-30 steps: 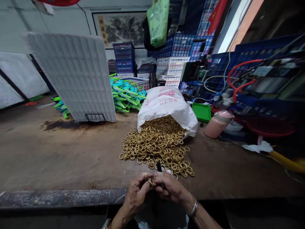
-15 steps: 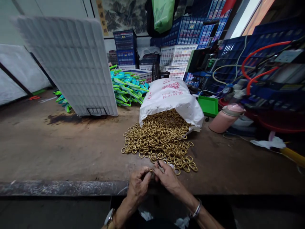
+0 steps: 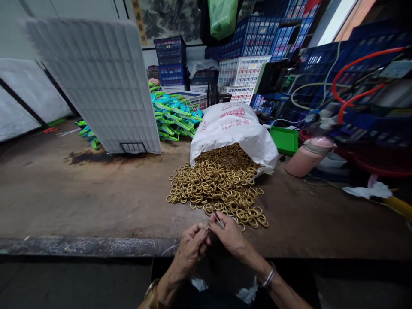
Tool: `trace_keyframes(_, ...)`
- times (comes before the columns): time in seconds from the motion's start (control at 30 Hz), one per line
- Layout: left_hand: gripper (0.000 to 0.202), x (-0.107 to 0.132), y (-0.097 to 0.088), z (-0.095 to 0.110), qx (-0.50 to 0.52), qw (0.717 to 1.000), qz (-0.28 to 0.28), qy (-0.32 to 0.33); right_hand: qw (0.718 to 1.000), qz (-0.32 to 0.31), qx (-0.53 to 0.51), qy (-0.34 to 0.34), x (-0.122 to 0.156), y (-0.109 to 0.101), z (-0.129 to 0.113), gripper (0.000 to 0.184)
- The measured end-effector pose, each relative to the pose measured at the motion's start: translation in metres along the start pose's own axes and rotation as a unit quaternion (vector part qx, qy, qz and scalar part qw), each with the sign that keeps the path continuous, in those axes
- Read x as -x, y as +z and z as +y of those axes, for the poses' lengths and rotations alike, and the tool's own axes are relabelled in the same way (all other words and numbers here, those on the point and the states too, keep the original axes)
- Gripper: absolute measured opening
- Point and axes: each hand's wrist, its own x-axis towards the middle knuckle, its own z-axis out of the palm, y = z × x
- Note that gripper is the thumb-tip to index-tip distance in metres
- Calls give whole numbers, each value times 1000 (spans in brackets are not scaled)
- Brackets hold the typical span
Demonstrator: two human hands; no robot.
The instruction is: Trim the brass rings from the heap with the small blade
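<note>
My left hand [image 3: 192,245] is closed in a pinch at the table's front edge, with a bit of a gold ring showing at its fingertips. Close beside it, my right hand [image 3: 230,236] grips a small pointed metal tool [image 3: 219,221], whose dark slim tip points up and away from me. The fingertips of both hands meet or nearly meet. Just beyond them spreads a heap of gold rings [image 3: 215,184], spilling from the mouth of a white sack [image 3: 231,128] with red print that lies on its side.
A white ribbed panel [image 3: 93,86] stands at the left on a black wire stand. Behind it lie green and blue plastic pieces [image 3: 175,116]. To the right are a green tray [image 3: 283,140], a pink bottle [image 3: 309,158] and red hoses [image 3: 341,86]. Stacked crates [image 3: 243,71] fill the back.
The view has shifted slightly. My left hand has turned a little and its fingers have moved at the ring; the tool in my right hand now shows more of its length.
</note>
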Motion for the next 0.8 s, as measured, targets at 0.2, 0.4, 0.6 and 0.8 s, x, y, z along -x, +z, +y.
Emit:
trace_keyframes(0.2,33,2,3,1,44,999,13,1,996,11,81,-43,7,2,8,18)
trace_keyframes(0.4,34,0,5,-1,43,998,40,5,963,-52,258,-58,16,4,5,26)
trace_keyframes(0.6,33,-1,4,-1,-21,997,57,43,946,-76,311,-49,16,4,4,32)
trace_keyframes(0.8,35,8,4,1,-33,998,56,-3,933,-68,353,-12,12,4,8,31)
